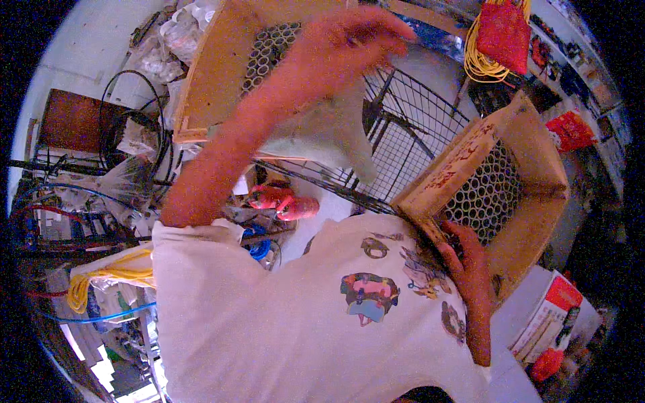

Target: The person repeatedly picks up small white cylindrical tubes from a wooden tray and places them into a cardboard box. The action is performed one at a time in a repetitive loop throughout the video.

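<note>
My right hand (468, 249) grips the near wall of an open, tilted cardboard box (536, 242), its fingers over the rim. Round tube ends (486, 194) are packed close together inside the box, which has handwriting on one flap. My left hand (375, 43) reaches across at the top of the view, blurred, with its fingers extended and no object visible in it. Beneath that forearm is a second open cardboard box (216, 80) with similar tube ends (267, 55). A grey-green sheet (327, 131), perhaps cloth or plastic, hangs beside it, partly hidden by my arm.
A black wire-mesh cart or rack (403, 151) stands between the boxes. Red cylindrical items (297, 207) lie below it. Yellow cord (486, 63) hangs by a red packet (504, 38). Black cable loops (133, 121) and plastic bags (121, 186) crowd the left side.
</note>
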The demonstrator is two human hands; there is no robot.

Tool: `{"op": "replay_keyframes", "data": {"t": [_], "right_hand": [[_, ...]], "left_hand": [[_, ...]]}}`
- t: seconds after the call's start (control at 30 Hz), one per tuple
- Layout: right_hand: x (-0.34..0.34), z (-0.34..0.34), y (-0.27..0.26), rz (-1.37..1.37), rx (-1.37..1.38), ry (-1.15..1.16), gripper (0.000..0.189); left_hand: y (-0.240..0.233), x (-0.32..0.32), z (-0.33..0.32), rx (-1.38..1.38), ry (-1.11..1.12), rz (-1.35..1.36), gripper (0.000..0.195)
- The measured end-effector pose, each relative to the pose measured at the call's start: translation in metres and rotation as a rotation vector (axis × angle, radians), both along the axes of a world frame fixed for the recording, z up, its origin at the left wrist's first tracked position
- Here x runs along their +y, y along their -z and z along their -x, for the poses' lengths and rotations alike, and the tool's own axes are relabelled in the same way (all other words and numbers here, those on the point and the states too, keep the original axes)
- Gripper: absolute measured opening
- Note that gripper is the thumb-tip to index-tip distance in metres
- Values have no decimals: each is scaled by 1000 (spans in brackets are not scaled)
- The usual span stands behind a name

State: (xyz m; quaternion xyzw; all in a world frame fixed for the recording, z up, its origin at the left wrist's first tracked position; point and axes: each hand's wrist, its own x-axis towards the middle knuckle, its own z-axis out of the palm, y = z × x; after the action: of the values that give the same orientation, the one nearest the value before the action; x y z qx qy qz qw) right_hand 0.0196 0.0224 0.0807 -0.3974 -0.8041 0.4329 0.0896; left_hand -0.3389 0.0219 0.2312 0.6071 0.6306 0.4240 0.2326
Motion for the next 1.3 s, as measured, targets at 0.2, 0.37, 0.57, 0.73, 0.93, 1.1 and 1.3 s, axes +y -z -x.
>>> {"op": "replay_keyframes", "data": {"t": [0.2,0.37,0.57,0.73,0.93,1.1,1.3], "right_hand": [[15,-14,19,53,85,112,27],[-1,-14,21,99,89,219,26],[-10,-23,29,104,75,313,27],[-17,-31,31,85,80,385,27],[-24,-36,47,45,41,438,26],[-33,-35,66,79,85,494,27],[-27,-33,59,23,21,483,28]], "left_hand": [[52,52,179,-159,-286,33,22],[136,67,317,-201,-269,254,25],[206,85,350,222,-182,424,42],[233,100,345,519,-33,491,54],[253,86,334,839,44,297,58],[249,63,301,930,6,288,57],[252,77,306,615,20,476,47]]}}
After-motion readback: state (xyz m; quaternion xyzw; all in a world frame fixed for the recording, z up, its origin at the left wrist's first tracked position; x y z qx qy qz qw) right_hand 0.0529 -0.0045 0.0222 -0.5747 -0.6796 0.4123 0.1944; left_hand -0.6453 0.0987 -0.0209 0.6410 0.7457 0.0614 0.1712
